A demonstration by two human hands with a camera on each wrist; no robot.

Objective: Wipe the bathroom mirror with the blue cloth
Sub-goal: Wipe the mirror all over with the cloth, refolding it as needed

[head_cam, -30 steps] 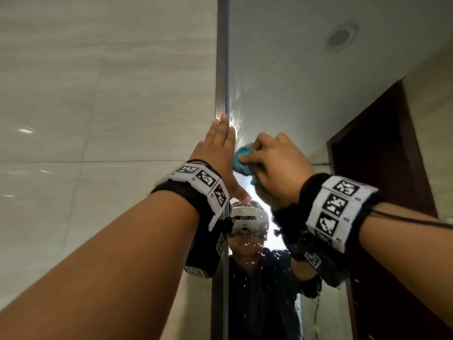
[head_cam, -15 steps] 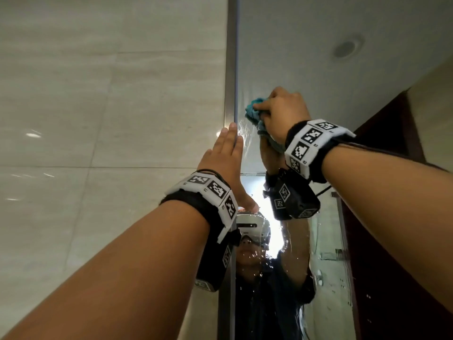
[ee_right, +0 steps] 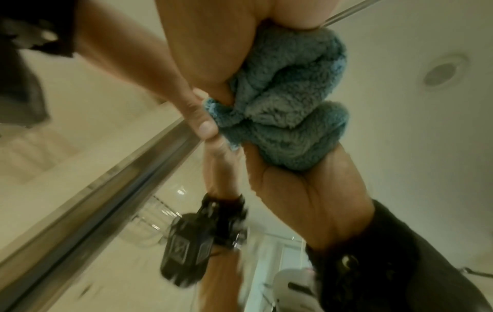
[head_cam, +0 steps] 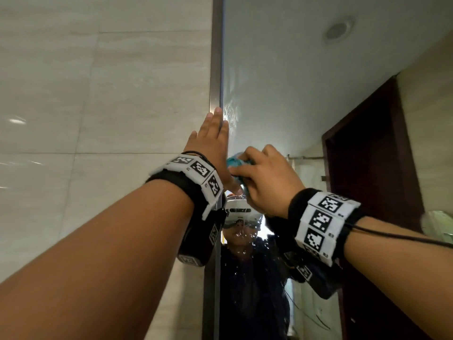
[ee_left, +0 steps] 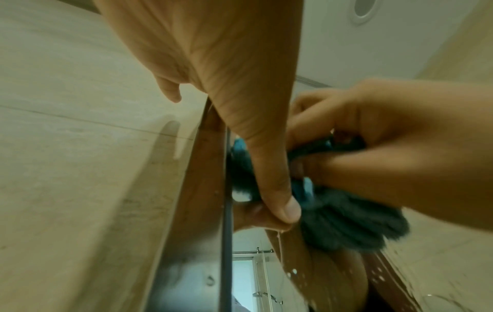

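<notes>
At the mirror's (head_cam: 282,82) left edge, right hand (head_cam: 267,180) grips bunched cloth (head_cam: 234,162) vs glass, left hand (head_cam: 210,146) flat, fingers straight; wipe underway, droplets lower down still left, approx.

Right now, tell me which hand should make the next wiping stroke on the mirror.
Right. The right hand already grips the bunched blue cloth against the mirror. The left hand lies flat with straight fingers at the mirror's left edge and holds nothing, so it looks better kept as a brace.
</notes>
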